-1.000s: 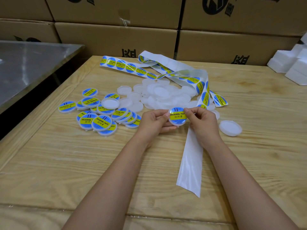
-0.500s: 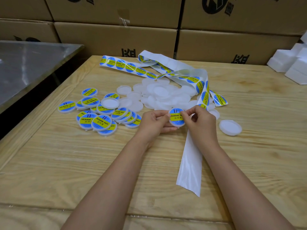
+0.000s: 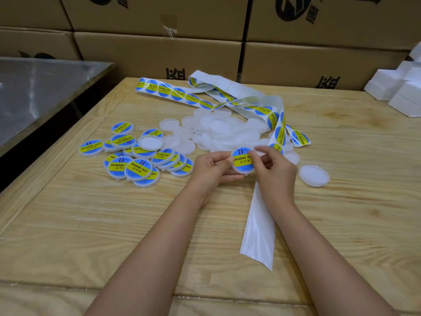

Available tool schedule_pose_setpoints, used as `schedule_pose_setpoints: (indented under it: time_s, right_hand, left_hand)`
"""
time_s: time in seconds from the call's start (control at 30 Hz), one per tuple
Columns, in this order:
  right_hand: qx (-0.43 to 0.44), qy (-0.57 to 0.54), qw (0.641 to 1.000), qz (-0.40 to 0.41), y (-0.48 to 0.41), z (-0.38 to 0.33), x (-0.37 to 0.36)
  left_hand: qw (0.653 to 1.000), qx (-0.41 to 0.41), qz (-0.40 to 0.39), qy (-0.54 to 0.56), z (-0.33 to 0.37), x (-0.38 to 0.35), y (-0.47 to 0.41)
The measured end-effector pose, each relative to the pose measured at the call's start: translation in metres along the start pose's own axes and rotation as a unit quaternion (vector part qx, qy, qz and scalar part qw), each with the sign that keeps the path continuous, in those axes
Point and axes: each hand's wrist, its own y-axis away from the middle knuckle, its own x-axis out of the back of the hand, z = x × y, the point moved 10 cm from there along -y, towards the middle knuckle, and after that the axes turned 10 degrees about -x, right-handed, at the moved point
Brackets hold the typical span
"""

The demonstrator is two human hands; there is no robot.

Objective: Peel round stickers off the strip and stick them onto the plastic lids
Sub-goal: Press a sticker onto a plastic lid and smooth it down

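My left hand (image 3: 209,168) grips the lid (image 3: 243,172); right hand (image 3: 276,172) blurs over its sticker (image 3: 240,159), grip unclear. I worry uneven rubbing traps a crease.

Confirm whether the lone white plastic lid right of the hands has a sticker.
No, the round white plastic lid shows bare plastic, no sticker.

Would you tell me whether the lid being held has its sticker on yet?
On: a blue-and-yellow sticker printed SOLDERING covers the top of the lid.
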Motion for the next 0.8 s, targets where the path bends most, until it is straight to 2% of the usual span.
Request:
schedule_pose_setpoints:
  time_s: [0.3,0.57,0.8]
  right_hand:
    - [-0.067,-0.016,0.998,0.013,0.0,0.013,-0.003]
    - [-0.087,-0.059,0.991,-0.084,0.003,0.014,-0.024]
    - [-0.029,-0.09,0.985,-0.143,0.004,0.002,-0.03]
  left_hand:
    - [0.999,-0.02,-0.035,-0.031,0.002,-0.007,0.001]
    - [0.999,-0.035,0.014,0.001,0.005,0.001,-0.001]
    - [0.998,-0.025,0.031,0.043,0.006,0.008,-0.003]
